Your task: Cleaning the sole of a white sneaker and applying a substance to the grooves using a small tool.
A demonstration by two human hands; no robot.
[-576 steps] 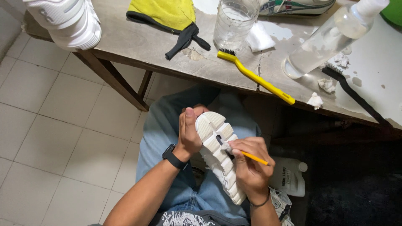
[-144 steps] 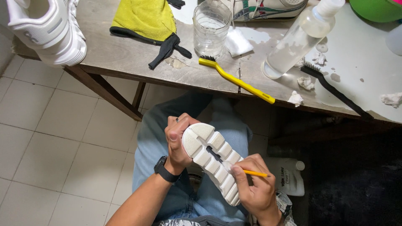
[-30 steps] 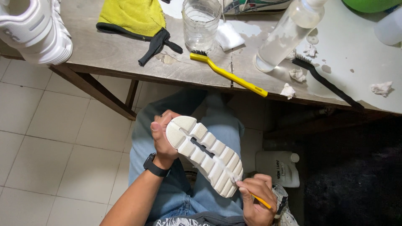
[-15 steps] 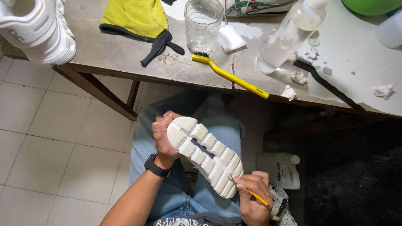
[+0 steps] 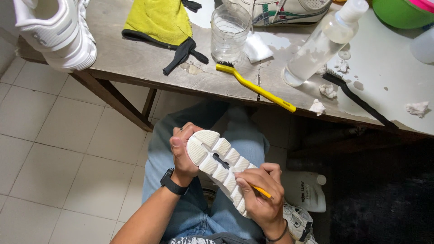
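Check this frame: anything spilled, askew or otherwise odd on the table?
Yes. Crumpled white scraps lie scattered near the clear bottle, which leans over. A wet-looking patch spreads across the table by the glass jar. The white shoe overhangs the table's left corner.

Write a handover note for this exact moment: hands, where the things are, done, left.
Left hand: grips the toe end of the white shoe, sole up, over the lap.
Right hand: holds a thin yellow pick against the sole's mid grooves.
On the table: second white shoe at the left edge, yellow cloth, clear jar, yellow brush, spray bottle, black brush, paper scraps.
Done: sole looks mostly white.
Left: groove picking is under way; how much is left cannot be told.
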